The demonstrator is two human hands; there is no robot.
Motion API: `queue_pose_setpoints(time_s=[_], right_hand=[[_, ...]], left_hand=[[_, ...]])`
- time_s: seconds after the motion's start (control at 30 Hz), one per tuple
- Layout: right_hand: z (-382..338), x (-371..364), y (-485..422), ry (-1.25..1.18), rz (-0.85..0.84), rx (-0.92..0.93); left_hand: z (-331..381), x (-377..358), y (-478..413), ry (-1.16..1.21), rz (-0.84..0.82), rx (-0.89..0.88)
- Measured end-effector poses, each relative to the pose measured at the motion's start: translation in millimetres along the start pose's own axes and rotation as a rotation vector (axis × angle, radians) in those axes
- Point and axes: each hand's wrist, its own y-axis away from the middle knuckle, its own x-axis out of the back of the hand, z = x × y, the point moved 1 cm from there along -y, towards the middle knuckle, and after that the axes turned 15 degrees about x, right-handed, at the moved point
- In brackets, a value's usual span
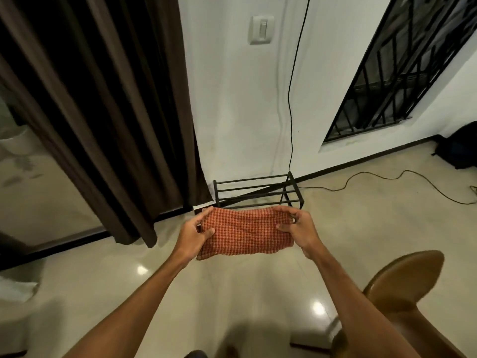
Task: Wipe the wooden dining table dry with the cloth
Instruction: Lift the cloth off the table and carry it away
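Cloth (245,233) is held folded in mid-air over the floor (232,293), long axis side to side, one end pinched by the left grip (192,235), the other by the right grip (296,229), nearer which wooden furniture (402,280) is seen.

Cloth (245,232) is held between left hand (192,235) and right hand (296,228), one end each, over the floor (103,293). Rack (258,189) is just behind it, against the wall (232,99). Curtain (103,112) is left of the rack and window (402,73) is right. Switch (261,29) is above the rack. Cable (291,99) runs down the wall (then right along the floor). Chair (402,285) is near right, bag (462,148) far right.
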Motion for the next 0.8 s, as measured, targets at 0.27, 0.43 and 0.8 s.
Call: queue_pose_setpoints(time_s=[0.27, 0.43, 0.8], right_hand=[[60, -3, -138, 0.174, -0.12, -0.101], [137, -19, -223, 0.456, -0.198, -0.028], [387, -71, -373, 0.623, -0.266, 0.054]], left_hand=[[7, -38, -152, -0.19, 0.053, 0.022], [-19, -70, -256, -0.341, 0.083, 0.038], [-146, -168, -472, -0.478, 0.165, 0.137]])
